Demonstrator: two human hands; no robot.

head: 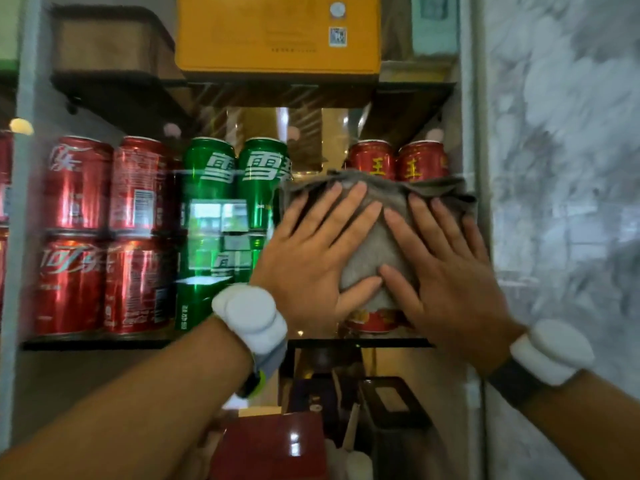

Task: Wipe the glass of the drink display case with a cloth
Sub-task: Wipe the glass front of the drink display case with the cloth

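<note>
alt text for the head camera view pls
Both hands, left hand and right hand, press a grey cloth flat against the glass of a drink display case, in front of red cans. Green cans and more red ones fill the shelf to the left.

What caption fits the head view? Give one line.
Both hands, left and right, press a grey cloth flat against the display-case glass.
</note>
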